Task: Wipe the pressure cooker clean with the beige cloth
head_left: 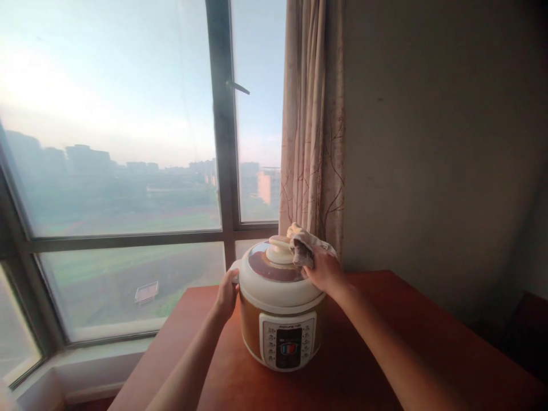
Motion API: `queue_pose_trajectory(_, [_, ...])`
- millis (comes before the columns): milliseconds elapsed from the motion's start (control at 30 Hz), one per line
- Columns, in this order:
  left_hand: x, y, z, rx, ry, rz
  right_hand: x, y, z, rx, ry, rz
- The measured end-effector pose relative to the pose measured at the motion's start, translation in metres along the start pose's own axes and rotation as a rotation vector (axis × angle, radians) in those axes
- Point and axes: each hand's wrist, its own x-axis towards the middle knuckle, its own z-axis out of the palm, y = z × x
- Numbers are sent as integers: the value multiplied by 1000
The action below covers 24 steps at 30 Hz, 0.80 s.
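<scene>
Cooker (252, 319) on the bench (454, 354), approx. ctr of view, control panel (266, 349) facing the wearer. L hand (226, 294) at cooker's L side, on its side handle (235, 267). R hand (324, 271) at the lid's R side, w/ a cloth (302, 251) in it, right next to the lid knob (280, 255). Behind & L of bench: window (128, 142), bldgs. (88, 160) beyond it. Behind cooker, slightly R: curtain (310, 114), btwn window & wall (428, 142). Wall is behind bench's R part.
</scene>
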Motion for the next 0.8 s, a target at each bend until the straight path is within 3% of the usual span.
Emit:
queue_pose_trajectory(167, [-8,-5,-1,-82,-65,-47,-38,-13,-14,35,52,-66])
queue_pose_trajectory(467, [-10,-4,6,-179,-11,-73,-117,-41,-13,1,48,-175])
queue_pose_trajectory(567, [-12,-2,7,-181,-18,-76,-109,-40,-11,7,52,-145])
queue_pose_trajectory(800, [-11,-4,8,-189,-38,-52,-38,-39,-20,35,29,-33])
